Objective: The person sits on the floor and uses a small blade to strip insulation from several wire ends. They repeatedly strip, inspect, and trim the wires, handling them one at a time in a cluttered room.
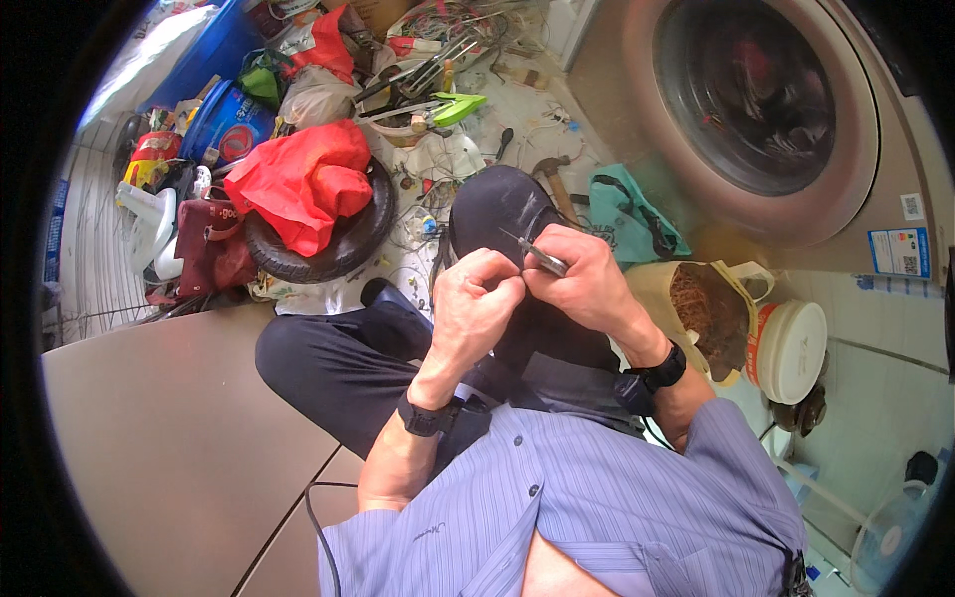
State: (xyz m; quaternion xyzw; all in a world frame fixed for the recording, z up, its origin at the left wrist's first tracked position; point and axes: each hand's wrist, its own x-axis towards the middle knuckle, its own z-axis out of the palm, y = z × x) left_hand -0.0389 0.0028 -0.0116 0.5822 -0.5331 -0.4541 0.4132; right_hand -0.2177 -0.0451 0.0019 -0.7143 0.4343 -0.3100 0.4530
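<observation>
My right hand [582, 279] is gripping a metal tool [549, 262] beside my left hand [477, 298], whose fingertips are pressing together (around what, I can't tell). I should be keeping fingers clear of its tip.

One left hand [476, 306], one right hand [587, 279], two wristbands [425, 416], one small tool [550, 263]. To the right, one washer [751, 99], one teal bag [625, 217], one white bucket [798, 348]. Far left, one tyre [376, 224]; far centre, one hammer [559, 189].

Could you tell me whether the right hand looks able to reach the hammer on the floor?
Probably yes: the hammer lies just beyond the right hand and looks largely uncovered, though that hand's grip already holds a small metal tool.
</observation>
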